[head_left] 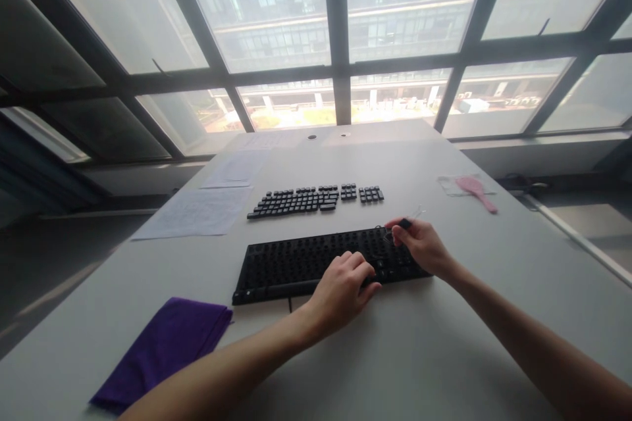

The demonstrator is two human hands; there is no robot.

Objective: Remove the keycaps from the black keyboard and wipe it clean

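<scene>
A black keyboard (286, 263) lies on the white table in front of me, most of its keycaps off and the switches bare. My left hand (345, 283) rests over its near edge right of the middle, fingers curled and thumb at the front edge. Above the keyboard's right end, my right hand (417, 240) pinches the small black handle of a wire keycap puller (405, 223). Thin wire shows on both sides of that handle. Whether a keycap sits in the wire, I cannot tell. Behind the keyboard, loose black keycaps (299, 200) are laid out in keyboard order.
A folded purple cloth (165, 352) lies at the near left. Printed paper sheets (192, 212) line the left side of the table (419, 348). To the right, a pink hairbrush-shaped object (474, 191) rests partly on a clear bag (448, 185). Large windows stand beyond.
</scene>
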